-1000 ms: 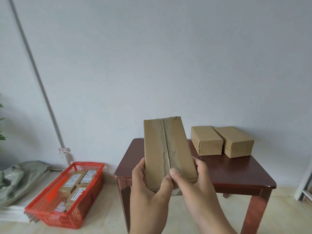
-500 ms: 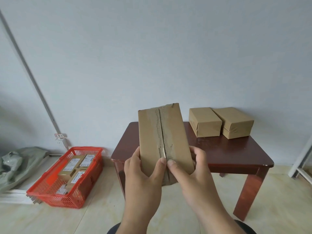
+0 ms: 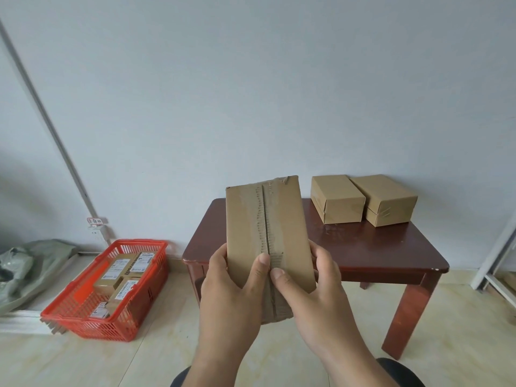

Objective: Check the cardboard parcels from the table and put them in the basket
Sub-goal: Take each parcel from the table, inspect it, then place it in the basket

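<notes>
Several labelled parcels [image 3: 127, 270] lie in the red basket [image 3: 83, 317] on the floor at left. Both hands, left hand [image 3: 231, 297] and right hand [image 3: 315, 291], have their grip clamped on a taped cardboard parcel [image 3: 268, 230], held upright before the desk [image 3: 363, 247]. Two parcels [image 3: 363, 199] sit side by side, touching, at the desk's far right.

The held parcel [image 3: 268, 233] is plain brown cardboard, with a band of duller, greyish-brown tape along its middle seam. The two parcels [image 3: 363, 199] on the table [image 3: 377, 247] are the same light brown. The table is dark reddish-brown and shiny. The basket [image 3: 106, 289] is bright orange-red with a grid pattern of holes (its boxes carry white labels with black print). The wall [image 3: 251, 93] is pale grey-blue, the floor [image 3: 83, 358] cream.
</notes>
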`<state>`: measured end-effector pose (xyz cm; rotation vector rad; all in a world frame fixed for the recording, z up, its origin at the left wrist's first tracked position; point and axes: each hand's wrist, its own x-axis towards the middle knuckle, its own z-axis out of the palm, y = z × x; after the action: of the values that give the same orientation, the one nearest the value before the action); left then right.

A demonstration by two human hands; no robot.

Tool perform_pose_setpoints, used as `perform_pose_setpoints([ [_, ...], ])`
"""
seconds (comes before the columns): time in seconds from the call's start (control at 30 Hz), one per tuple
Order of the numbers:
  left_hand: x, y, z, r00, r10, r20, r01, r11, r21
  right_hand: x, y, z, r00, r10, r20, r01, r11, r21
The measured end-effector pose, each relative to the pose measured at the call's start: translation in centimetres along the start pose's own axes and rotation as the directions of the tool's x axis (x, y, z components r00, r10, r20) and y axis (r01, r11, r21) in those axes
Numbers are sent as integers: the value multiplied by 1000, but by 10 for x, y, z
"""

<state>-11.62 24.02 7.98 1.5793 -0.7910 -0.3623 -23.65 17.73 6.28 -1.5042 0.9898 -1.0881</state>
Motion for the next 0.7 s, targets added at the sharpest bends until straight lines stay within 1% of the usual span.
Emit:
perform_pose_setpoints([
  [0.13, -8, 2, 4, 998, 65, 21, -65, 998, -28, 6, -8, -2, 999, 40, -19, -40, 999, 5],
  [0.23, -14, 3, 5, 993, 107, 46, -108, 994, 11, 10, -14, -4, 998, 62, -26, -62, 998, -2],
  [0.4, -14, 5, -2, 995, 96, -4, -95, 994, 47, 6, -15, -5, 998, 57, -12, -57, 998, -23],
  [0.53, -3, 6, -7, 992, 124, -8, -122, 985, 123, -1, -11, -7, 999, 14, 32, -13, 1000, -25],
  [0.6, -2, 10, -8, 995, 100, -8, -98, 986, 137, -3, -11, -8, 998, -4, 60, 5, 1000, -15],
  [0.7, -5, 14, -7, 996, 95, -2, -93, 984, 153, -1, -13, -9, 999, 0, 53, 1, 1000, -8],
])
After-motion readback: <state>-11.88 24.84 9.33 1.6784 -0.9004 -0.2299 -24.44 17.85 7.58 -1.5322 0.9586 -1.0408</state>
